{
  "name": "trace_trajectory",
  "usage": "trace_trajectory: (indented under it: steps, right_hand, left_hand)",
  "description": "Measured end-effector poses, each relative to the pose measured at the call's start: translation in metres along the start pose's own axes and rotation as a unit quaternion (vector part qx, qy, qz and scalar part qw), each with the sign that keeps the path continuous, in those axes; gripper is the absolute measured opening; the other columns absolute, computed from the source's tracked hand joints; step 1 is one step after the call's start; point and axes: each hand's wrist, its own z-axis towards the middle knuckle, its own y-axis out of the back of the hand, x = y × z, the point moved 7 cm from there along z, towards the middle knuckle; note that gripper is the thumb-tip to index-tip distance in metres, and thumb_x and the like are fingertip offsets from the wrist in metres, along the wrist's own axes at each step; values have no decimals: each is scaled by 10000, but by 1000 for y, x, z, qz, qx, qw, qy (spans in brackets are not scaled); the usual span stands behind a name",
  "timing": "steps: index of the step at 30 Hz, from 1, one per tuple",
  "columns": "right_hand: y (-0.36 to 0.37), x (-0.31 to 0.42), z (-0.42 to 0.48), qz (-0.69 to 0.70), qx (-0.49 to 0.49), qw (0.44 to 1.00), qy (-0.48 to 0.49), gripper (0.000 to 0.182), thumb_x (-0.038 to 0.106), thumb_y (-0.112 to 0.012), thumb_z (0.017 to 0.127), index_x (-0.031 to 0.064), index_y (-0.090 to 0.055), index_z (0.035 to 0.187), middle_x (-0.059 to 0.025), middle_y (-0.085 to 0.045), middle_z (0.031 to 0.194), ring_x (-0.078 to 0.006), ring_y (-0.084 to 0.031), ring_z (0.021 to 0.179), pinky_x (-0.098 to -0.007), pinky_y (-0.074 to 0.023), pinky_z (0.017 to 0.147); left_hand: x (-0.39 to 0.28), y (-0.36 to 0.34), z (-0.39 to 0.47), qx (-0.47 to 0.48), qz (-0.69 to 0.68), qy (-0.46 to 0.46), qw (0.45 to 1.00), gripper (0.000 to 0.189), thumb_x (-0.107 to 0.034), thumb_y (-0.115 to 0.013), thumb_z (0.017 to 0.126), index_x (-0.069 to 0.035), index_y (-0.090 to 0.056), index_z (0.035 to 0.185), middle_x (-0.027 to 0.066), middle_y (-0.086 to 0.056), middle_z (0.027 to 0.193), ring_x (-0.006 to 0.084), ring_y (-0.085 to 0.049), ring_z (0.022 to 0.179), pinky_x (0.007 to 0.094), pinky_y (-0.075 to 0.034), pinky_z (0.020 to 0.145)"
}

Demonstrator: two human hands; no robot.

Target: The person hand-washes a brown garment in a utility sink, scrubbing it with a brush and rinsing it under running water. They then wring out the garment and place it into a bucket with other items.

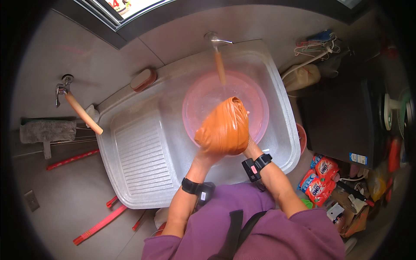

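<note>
Both my hands hold up a wet, glossy orange cloth [224,126], gathered into a bundle with a rolled opening at its top. My left hand [209,156] grips its lower left side, the fingers hidden under the folds. Along the right side is my right hand [250,143], mostly covered by the fabric. Below the bundle, a pink plastic basin [195,104] stands in the grey stone laundry sink [289,143]. A chrome tap [214,39] with a tan hose [220,66] points down into the basin.
A ribbed washboard [143,156] forms the sink's left part. On the back rim lies a scrubbing brush [143,80]. Another tap with a hose [84,113] is at left. Detergent bags [320,185] and a black appliance [341,126] stand right of the sink.
</note>
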Motion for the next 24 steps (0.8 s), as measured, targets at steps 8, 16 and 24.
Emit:
trace_trajectory:
  steps: [8,16,24]
  right_hand:
    - [-75,33,6,-54,185,981,4,453,351,-719,800,104,-541,1136,-69,-580,1120,-246,-554,1106,-385,-476,930]
    - [-55,59,36,-290,17,957,-25,151,131,-694,820,76,-562,868,-4,-590,813,-100,-580,722,-250,-490,659]
    - [-45,65,38,-606,-98,790,3,160,120,-716,670,38,-603,750,-9,-586,724,-115,-554,656,-281,-453,593]
  left_hand:
    - [9,0,5,20,-70,138,988,770,-429,-578,884,-91,-201,1465,190,-299,1457,314,-308,1352,502,-328,1072]
    - [-5,39,-1,24,198,202,959,724,-292,-747,730,18,-422,1297,222,-566,1164,313,-589,1067,367,-533,847]
    - [-2,63,22,-32,435,92,895,653,-279,-763,700,-33,-454,1221,64,-560,1044,153,-564,927,297,-493,791]
